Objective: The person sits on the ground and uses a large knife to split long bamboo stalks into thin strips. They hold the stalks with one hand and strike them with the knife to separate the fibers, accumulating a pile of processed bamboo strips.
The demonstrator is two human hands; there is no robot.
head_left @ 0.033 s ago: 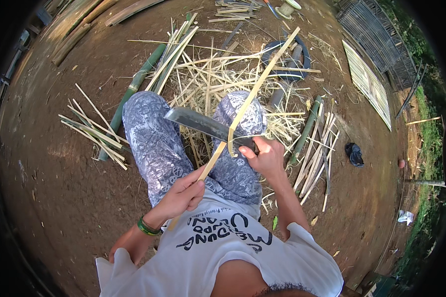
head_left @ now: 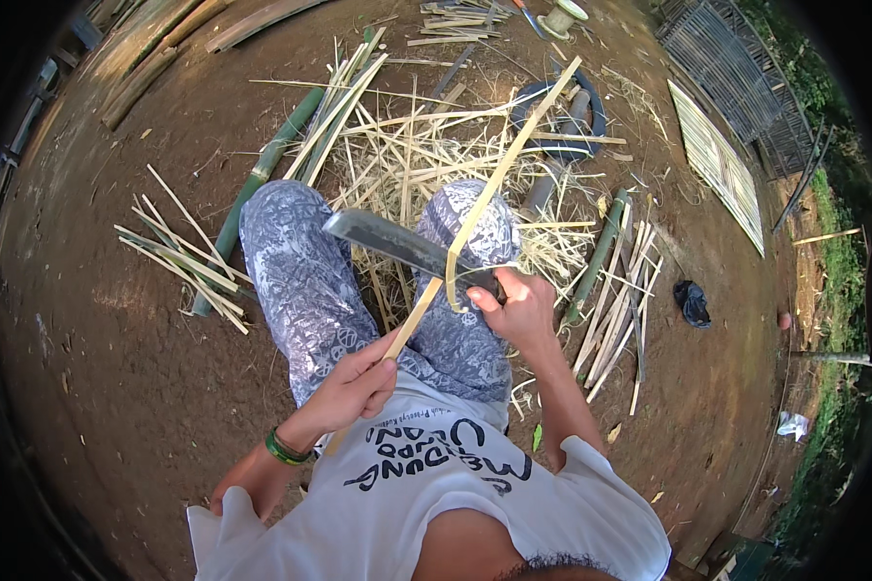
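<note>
Head view shows the left hand [head_left: 360, 382] pinching a flat, pale-yellow bamboo strip [head_left: 416, 315] above grey-patterned cloth trousers [head_left: 300, 261], its held length seemingly left to split, the right hand [head_left: 521, 308] wrapped round a broad-bladed, dark steel knife [head_left: 388, 238], slender pale bamboo slats [head_left: 339, 118] already cut.

Around the shavings heap [head_left: 383, 184] I see a machete [head_left: 397, 242] before, a bamboo pole [head_left: 265, 165] left, a strip bundle [head_left: 618, 300] and bag [head_left: 691, 303] right, a spool [head_left: 563, 17] behind, rightward.
</note>
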